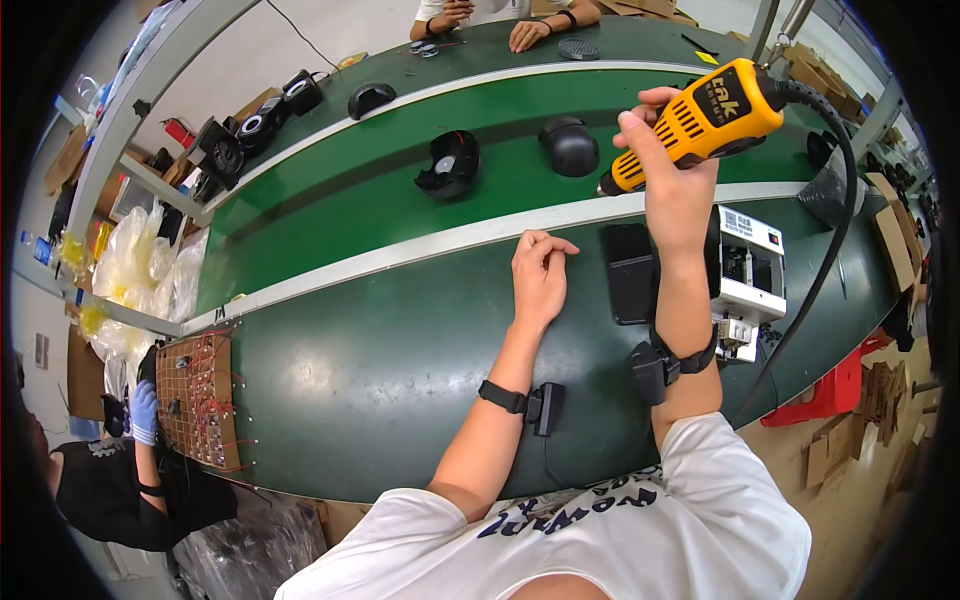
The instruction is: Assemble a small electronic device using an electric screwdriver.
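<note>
My right hand (682,190) is wrapped around a yellow and black electric screwdriver (700,115), raised over the green belt. Its tip points down and to the left, and a thick black cable runs from its back end. My left hand (540,280) rests by the white rail at the bench's far edge, fingers loosely bent and nothing visible in them. Between my forearms lies a flat black phone-like slab (629,274). Beyond the rail, a rounded black shell (569,147) and an open black housing (449,165) sit on the belt.
A white screw feeder (750,265) stands right of my right forearm. At left, a cardboard grid box (195,400) holds parts with red wires, beside a co-worker's gloved hand (143,412). Across the belt are another person's hands (528,36). A red stool (825,395) stands lower right.
</note>
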Action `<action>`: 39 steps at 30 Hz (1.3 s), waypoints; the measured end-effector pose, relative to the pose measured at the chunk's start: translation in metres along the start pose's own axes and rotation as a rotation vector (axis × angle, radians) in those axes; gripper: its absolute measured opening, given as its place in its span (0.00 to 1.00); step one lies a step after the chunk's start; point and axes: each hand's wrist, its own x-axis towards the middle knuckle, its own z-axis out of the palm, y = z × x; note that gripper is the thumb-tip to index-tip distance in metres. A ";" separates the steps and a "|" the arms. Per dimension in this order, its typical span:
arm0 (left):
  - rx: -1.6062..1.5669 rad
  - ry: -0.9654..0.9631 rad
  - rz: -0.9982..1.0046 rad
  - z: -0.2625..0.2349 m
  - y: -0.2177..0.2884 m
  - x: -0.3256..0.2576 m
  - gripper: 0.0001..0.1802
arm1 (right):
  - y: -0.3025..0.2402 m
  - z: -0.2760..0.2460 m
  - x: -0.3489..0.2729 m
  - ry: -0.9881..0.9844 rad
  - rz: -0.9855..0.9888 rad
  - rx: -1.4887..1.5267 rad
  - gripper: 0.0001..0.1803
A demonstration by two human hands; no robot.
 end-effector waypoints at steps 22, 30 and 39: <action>-0.073 0.045 0.000 -0.016 -0.021 -0.039 0.08 | 0.013 0.034 -0.069 -0.311 0.283 0.014 0.16; 0.059 0.066 0.052 -0.031 -0.023 -0.027 0.08 | 0.029 0.022 -0.078 -0.190 0.292 0.215 0.11; 0.119 0.019 -0.066 -0.025 -0.005 -0.023 0.10 | 0.039 0.014 -0.076 -0.177 0.286 0.246 0.11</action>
